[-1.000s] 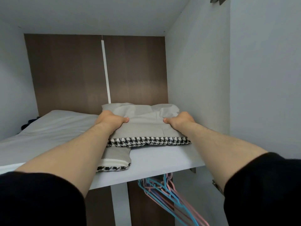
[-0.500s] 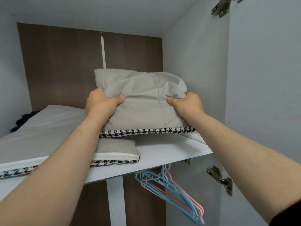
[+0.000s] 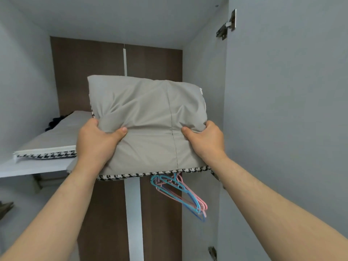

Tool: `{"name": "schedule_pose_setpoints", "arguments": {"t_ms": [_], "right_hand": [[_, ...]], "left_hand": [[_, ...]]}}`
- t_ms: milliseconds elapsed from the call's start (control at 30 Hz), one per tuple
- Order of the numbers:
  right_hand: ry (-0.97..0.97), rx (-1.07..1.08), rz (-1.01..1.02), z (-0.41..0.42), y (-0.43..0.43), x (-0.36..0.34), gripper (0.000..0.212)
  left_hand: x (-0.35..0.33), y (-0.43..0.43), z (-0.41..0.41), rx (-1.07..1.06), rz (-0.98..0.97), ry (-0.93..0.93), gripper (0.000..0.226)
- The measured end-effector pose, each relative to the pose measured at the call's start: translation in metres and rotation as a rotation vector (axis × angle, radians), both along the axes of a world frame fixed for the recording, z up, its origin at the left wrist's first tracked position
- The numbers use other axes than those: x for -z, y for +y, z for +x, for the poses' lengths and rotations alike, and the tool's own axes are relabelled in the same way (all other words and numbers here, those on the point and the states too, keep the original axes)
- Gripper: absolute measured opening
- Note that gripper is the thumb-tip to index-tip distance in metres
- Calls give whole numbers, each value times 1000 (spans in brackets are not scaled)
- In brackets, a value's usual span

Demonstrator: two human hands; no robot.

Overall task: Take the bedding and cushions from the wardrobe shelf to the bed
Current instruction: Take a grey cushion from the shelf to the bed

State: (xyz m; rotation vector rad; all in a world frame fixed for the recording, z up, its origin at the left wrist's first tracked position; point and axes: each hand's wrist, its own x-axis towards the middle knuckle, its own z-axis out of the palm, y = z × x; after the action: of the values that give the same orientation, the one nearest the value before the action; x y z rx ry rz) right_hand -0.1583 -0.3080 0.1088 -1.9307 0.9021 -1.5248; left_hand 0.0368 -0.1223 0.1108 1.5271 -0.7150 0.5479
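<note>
A beige cushion (image 3: 148,113) with a black-and-white houndstooth edge is held up in front of the wardrobe opening, clear of the shelf. My left hand (image 3: 96,142) grips its lower left side and my right hand (image 3: 206,141) grips its lower right side, thumbs on the front. Folded beige bedding (image 3: 56,140) with the same houndstooth trim lies flat on the white wardrobe shelf (image 3: 28,169) to the left. The cushion hides the right part of the shelf.
Blue and pink hangers (image 3: 180,193) hang below the shelf, just under the cushion. A dark item (image 3: 54,122) lies at the back left of the shelf. The open wardrobe door (image 3: 282,129) with metal hinges (image 3: 227,25) stands close on the right.
Both hands have lifted the cushion off the shelf and drawn it out toward me. The view has pulled back and dropped, so the shelf now shows from lower down.
</note>
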Motion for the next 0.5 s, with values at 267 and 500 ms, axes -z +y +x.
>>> {"name": "schedule_pose_setpoints", "arguments": {"t_ms": [267,500], "right_hand": [[37,19,25,-101,65,44,69],[73,50,51,-178,142,80,67]], "left_hand": [[46,70,-107,-35,33,19,49],[84,135,-168,-11,60,87,52]]}}
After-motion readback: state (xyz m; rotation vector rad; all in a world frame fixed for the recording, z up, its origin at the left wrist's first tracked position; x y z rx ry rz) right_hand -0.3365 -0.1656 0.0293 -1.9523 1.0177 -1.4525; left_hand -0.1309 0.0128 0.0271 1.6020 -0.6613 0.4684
